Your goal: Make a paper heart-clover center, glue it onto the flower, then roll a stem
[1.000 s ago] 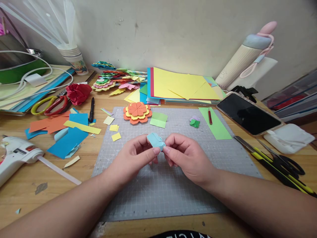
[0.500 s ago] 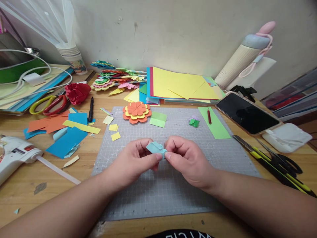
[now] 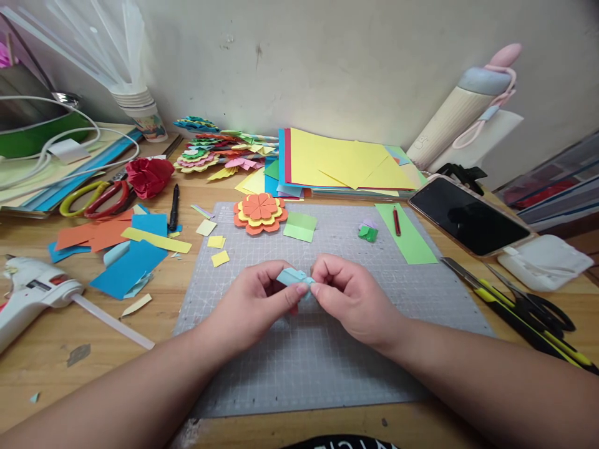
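Above the grey cutting mat [image 3: 290, 374], a small folded piece of light blue paper [image 3: 292, 276] is pinched between both hands. My left hand [image 3: 266, 293] grips its left part, thumb on top. At its right end, the thumb and curled fingers of my right hand [image 3: 349, 296] close on it, partly hiding the edge. Beyond the hands on the mat lie an orange and yellow paper flower [image 3: 260, 213], a creased light green square [image 3: 300, 227] and a small dark green folded paper [image 3: 368, 234]. Several small yellow paper squares [image 3: 219, 257] lie left of them.
To the left are a hot glue gun [image 3: 42, 290], blue paper scraps [image 3: 128, 268], scissors [image 3: 110, 196] and a black pen [image 3: 175, 209]. Stacked coloured paper [image 3: 346, 159] stands at the wall. On the right are a phone [image 3: 470, 212], a utility knife [image 3: 510, 312] and black scissors [image 3: 543, 312].
The fingers have shifted slightly on the light blue paper, which now shows narrower and flatter. Both hands still pinch it in nearly the same place. The view has moved very little.
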A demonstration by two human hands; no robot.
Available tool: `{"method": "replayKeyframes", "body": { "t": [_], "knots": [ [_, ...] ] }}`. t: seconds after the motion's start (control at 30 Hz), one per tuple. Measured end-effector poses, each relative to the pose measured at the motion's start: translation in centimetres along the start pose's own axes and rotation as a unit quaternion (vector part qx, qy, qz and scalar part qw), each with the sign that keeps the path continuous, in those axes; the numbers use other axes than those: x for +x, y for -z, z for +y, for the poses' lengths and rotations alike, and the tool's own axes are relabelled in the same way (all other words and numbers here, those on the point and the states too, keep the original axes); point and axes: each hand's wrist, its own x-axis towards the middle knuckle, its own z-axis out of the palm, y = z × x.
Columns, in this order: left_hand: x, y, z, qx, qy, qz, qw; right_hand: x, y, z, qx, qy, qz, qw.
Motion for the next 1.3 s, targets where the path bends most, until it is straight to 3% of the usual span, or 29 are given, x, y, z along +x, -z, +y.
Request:
{"method": "replayKeyframes", "body": {
  "t": [0.17, 0.3, 0.4, 0.77, 1.07, 1.2, 1.3],
  "knots": [
    [0.3, -0.1, 0.1, -0.036, 0.004, 0.064, 0.997, 0.2, 0.2, 0.4, 0.051, -0.032, -0.012, 0.998],
    [0.2, -0.2, 0.2, -0.078, 0.019, 0.051, 0.995, 0.1, 0.0, 0.3, 0.092, -0.026, -0.028, 0.995],
    [0.0, -0.2, 0.3, -0.086, 0.006, 0.055, 0.995, 0.2, 0.0, 0.2, 0.06, -0.001, -0.01, 0.998],
    [0.1, -0.1, 0.7, 0.06, -0.023, 0.105, 0.992, 0.2, 0.0, 0.0, -0.018, -0.004, 0.001, 1.0],
    [-0.6, -0.8, -0.1, 0.241, -0.103, 0.135, 0.955, -0.7, -0.7, 0.4, -0.081, 0.043, -0.013, 0.996],
    [-0.4, -0.3, 0.0, 0.116, -0.081, 0.112, 0.984, -0.5, -0.3, 0.0, -0.043, 0.026, 0.002, 0.999],
    [0.1, 0.5, 0.0, -0.084, -0.003, 0.032, 0.996, -0.1, 0.1, -0.2, 0.014, 0.001, 0.001, 1.0]
  ]
}}
